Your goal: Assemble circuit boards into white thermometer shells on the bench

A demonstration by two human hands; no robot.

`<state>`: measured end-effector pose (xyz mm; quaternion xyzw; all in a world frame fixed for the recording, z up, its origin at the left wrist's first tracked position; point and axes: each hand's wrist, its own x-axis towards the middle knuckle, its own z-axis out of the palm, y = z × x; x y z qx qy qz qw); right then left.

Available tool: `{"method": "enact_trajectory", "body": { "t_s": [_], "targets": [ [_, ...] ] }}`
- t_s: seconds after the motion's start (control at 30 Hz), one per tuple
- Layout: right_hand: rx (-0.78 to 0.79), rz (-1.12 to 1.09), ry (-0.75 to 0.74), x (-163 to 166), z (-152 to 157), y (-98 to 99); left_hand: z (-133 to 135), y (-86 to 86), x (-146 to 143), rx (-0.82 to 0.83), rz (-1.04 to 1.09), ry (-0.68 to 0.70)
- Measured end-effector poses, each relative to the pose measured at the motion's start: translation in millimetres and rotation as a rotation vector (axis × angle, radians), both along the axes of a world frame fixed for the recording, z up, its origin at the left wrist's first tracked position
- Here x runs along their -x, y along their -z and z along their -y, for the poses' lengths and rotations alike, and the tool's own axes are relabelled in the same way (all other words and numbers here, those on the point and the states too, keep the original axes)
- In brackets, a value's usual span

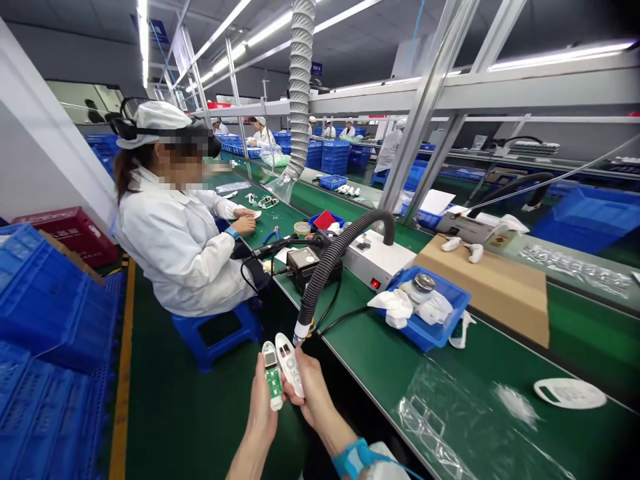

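In my left hand (261,400) is a narrow remote control half with its green circuit board (273,379) and small grey screen facing up. My right hand (310,387) grips the white remote control cover (289,365), which has round buttons and a dark window. The two pieces are held side by side, close together, below the nozzle (301,332) of a black flexible hose (327,267). That nozzle is right by the cover's top end. A blue strap (353,457) circles my right wrist.
A blue tray (425,333) holds white cloths and a metal-lidded jar (423,284). Behind it are a white box with a red switch (376,257) and a cardboard sheet (490,283). Another white shell (570,393) lies at right. A co-worker (175,220) sits at left near blue crates (45,300).
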<state>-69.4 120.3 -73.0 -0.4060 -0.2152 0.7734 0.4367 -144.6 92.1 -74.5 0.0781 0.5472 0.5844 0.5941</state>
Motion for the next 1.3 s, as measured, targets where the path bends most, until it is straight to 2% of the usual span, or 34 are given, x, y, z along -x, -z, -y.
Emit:
{"method": "enact_trajectory", "body": {
  "t_s": [0.13,0.2,0.4,0.5,0.7,0.87,1.03,1.2,1.3],
  "targets": [
    [-0.021,0.029,0.078,-29,16,-3.0,4,-3.3,-25,-0.021,0.031,0.099],
    [-0.005,0.047,0.095,-34,18,-4.7,4,-3.5,-30,-0.022,0.035,0.113],
    [-0.007,0.054,0.062,-3,10,-6.1,5,-5.4,-7,-0.024,-0.004,0.010],
    [-0.001,0.051,0.054,1,11,-6.1,8,-8.1,-4,-0.022,-0.014,0.002],
    [0.006,0.051,0.127,-32,28,-11.2,17,-9.0,-30,-0.017,0.022,0.085],
    [0.007,-0.024,0.142,-65,58,-36.1,37,-11.9,-45,0.027,0.135,0.103],
    [0.050,-0.112,0.174,-88,88,-51.6,52,-30.2,-47,0.024,0.185,0.128],
    [0.086,-0.123,0.211,-100,103,-43.9,56,-54.5,-50,-0.027,0.232,0.202],
    [0.095,-0.141,0.210,-105,107,-41.7,57,-62.3,-53,-0.043,0.268,0.222]
  ]
}}
